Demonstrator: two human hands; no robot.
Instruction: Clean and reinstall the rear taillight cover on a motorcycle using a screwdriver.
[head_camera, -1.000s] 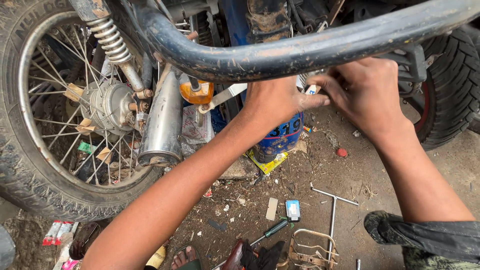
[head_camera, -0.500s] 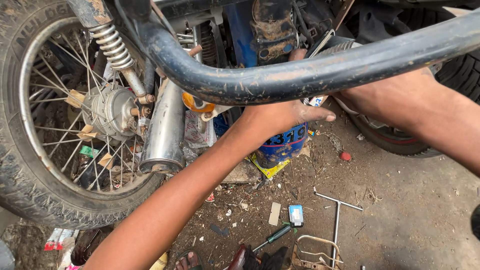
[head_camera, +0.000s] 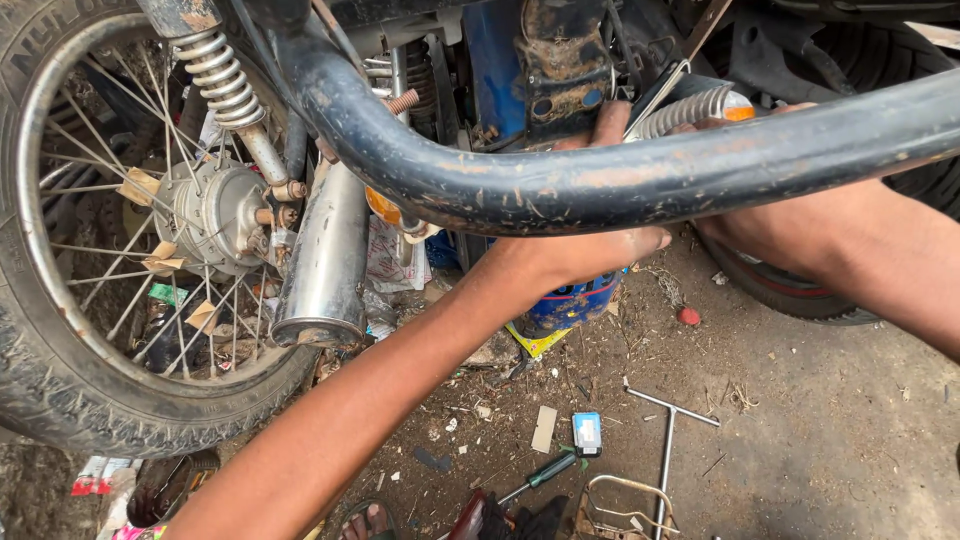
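Both hands moved up behind the black frame tube; left hand and right hand grips hidden, probably working at the blue bodywork.

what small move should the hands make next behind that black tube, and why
Probably hold the ribbed silver spring part steady with the right hand while the left hand feels for its fixing. Both hands reach past the black tube, which hides the fingers, so working by touch seems likely.
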